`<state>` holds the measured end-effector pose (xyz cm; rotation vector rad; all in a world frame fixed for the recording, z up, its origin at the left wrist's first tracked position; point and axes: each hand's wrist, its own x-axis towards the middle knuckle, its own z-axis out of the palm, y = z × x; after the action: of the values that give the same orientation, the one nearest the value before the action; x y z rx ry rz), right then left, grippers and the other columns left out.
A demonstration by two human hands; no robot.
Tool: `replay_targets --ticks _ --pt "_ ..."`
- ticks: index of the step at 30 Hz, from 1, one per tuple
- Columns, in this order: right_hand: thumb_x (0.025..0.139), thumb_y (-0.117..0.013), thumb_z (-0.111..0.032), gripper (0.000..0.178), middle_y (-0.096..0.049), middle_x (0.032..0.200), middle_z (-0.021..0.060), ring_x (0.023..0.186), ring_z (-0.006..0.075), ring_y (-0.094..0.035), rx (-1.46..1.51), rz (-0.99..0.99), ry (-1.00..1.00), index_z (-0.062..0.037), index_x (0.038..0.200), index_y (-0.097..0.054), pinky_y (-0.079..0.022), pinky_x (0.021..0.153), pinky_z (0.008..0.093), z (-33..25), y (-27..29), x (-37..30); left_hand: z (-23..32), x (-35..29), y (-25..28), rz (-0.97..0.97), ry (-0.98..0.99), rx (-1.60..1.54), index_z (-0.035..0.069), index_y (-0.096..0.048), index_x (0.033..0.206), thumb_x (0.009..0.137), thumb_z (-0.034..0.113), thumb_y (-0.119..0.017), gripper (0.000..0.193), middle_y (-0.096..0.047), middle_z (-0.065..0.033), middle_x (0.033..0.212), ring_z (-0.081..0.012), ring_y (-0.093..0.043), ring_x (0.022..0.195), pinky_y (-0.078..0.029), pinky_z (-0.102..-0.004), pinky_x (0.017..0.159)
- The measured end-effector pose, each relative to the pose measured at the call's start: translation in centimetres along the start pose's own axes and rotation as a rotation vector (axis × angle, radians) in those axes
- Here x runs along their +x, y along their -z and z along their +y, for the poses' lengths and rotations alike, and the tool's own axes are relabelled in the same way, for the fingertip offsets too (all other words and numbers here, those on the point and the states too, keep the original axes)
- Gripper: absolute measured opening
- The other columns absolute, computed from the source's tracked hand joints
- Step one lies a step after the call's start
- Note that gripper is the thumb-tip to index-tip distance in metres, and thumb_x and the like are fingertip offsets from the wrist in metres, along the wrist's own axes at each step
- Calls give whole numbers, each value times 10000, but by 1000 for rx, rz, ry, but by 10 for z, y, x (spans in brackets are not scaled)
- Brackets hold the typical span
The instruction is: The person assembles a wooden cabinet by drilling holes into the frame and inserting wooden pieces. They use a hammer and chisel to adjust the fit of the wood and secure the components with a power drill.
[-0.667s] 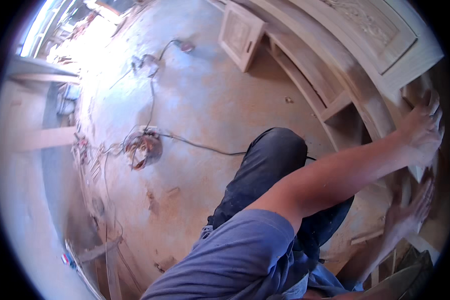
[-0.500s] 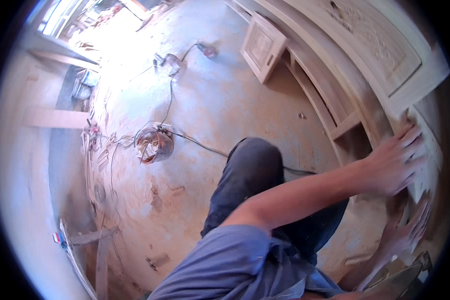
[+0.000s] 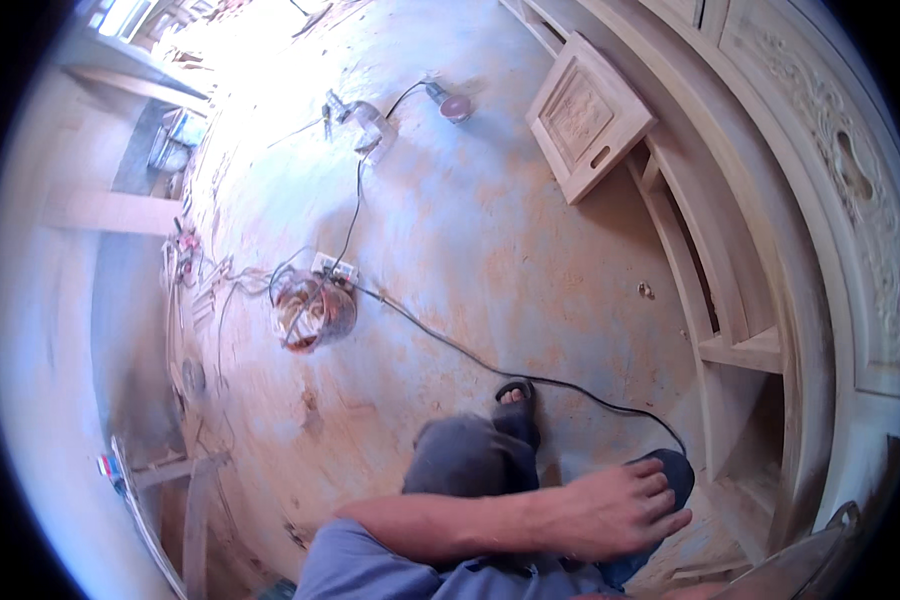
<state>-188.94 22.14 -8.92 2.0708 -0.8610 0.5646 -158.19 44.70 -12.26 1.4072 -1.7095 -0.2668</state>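
My left hand (image 3: 620,508) reaches across my body from the left, back upward. Its fingers are loosely bent and apart, with nothing seen in them; the palm side is hidden. Behind the fingers shows a dark rounded shape (image 3: 678,474), which I cannot make out as knee or footwear. My right hand is out of sight. Along the right stands a pale, unpainted wooden cabinet (image 3: 815,330) with an open lower compartment. A carved panel (image 3: 850,170) forms part of its upper side. A small carved door (image 3: 592,118) with a slot handle leans at its far end.
A black cable (image 3: 460,352) crosses the floor past my sandalled foot (image 3: 515,400) to a power strip (image 3: 336,268) beside a cluttered bucket (image 3: 315,312). Farther off lie a sander-like tool (image 3: 452,106) and another power tool (image 3: 365,125). Timber scraps line the left wall.
My left hand has come away from the cabinet's carved panel, back toward my body. My right hand has dropped out of view. The view has shifted, showing my foot and more cabinet.
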Motion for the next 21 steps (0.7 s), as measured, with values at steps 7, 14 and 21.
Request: replay_targets --ticks 7,14,21 --pt "900 -619 -393 704 -510 1373 262 1256 425 -524 79 -258 71 62 1396 -412 -456 1002 544 1 16 -4 -26 9 25 -63 385 -192 -21 -599 1264 749 99 -606 529 -660 -184 1057 -371 -646 962 -530 -449 881" --pt "790 -720 -326 886 -377 1439 299 1332 415 -420 387 -699 28 70 1434 -257 -445 1046 501 3 33 1 -49 -64 -5 91 1216 -111 73 -678 1233 835 49 -560 416 -705 -196 1134 -396 -670 1053 -542 -468 901" --pt "680 -821 -259 1122 -245 1505 335 1407 405 -317 535 -1168 -201 77 1472 -102 -433 1090 457 37 79 45 113 -147 131 472 1507 -83 31 -709 1094 871 136 -592 273 -746 -189 979 -347 -728 888 -571 -423 796"
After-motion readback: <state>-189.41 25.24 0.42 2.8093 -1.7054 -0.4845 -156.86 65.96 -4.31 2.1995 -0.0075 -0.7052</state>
